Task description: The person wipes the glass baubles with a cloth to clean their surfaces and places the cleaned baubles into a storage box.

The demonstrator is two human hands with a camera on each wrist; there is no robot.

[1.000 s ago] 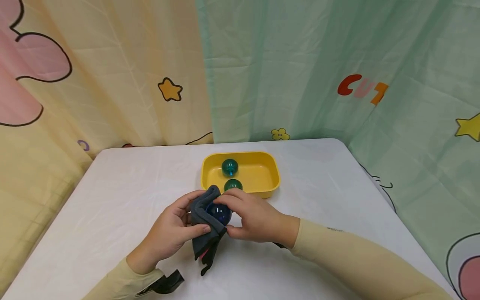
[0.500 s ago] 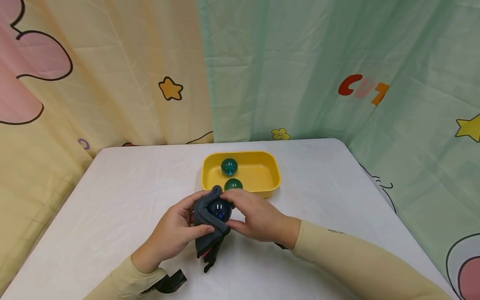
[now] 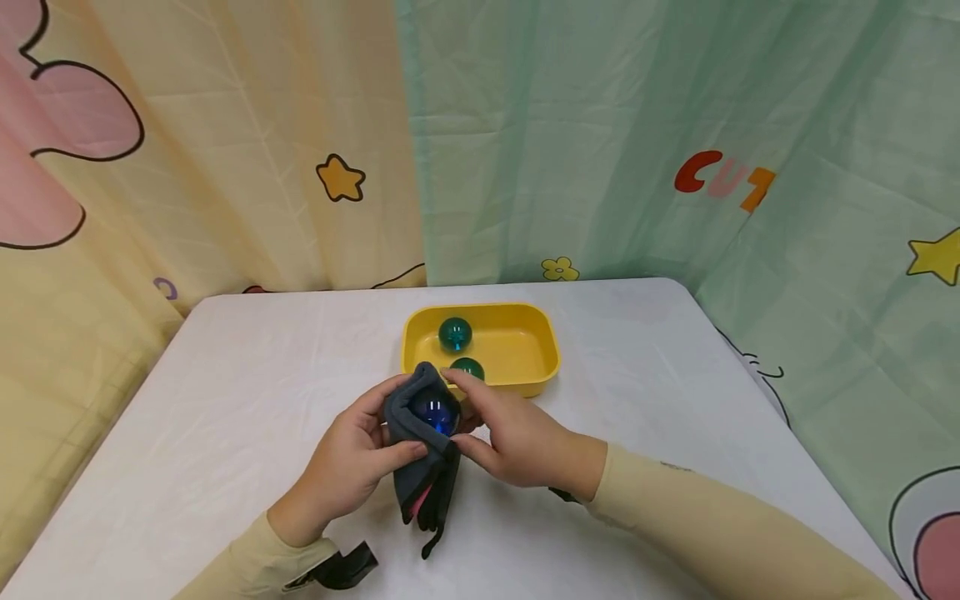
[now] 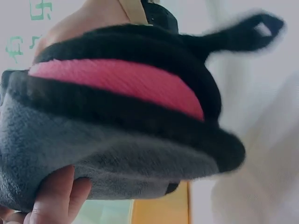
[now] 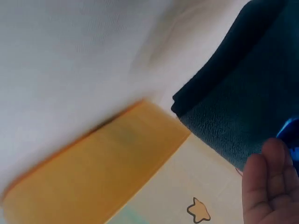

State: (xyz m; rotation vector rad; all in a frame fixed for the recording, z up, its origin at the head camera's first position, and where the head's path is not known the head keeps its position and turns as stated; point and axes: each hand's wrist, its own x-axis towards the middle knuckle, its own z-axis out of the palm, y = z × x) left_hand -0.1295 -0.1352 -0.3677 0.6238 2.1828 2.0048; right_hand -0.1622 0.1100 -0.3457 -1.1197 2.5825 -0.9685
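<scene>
Blue ball (image 3: 435, 410): glossy, see-through, held between the person's two hands, on the near side of the yellow tray (image 3: 517, 342). A dark grey cloth (image 3: 414, 479) is folded about its left and lower side, leaving the upper right face exposed. The cloth has black edging; a pink layer (image 4: 121, 81) shows between its folds, and a black loop (image 4: 254, 35) trails from one end.

Left hand (image 3: 341, 467): grips the cloth, thumb across the front, fingers behind it. Right hand (image 3: 517, 437): thumb and fingers bent about the ball's right side, pinching it; the thumb tip lies by the cloth's edge. I cannot tell how firmly either hand presses.

Inside the tray, two green balls are noted: the far green ball (image 3: 455, 333) toward the left end, the near green ball (image 3: 468, 367) by the near wall, partly hidden.

The tray stands on a white-covered table (image 3: 637, 367). Both sleeves are beige; a black strap (image 3: 341, 569) shows at the left wrist. Behind hang a yellow curtain (image 3: 247, 167) and a pale green curtain (image 3: 562, 125), both printed with cartoon figures.
</scene>
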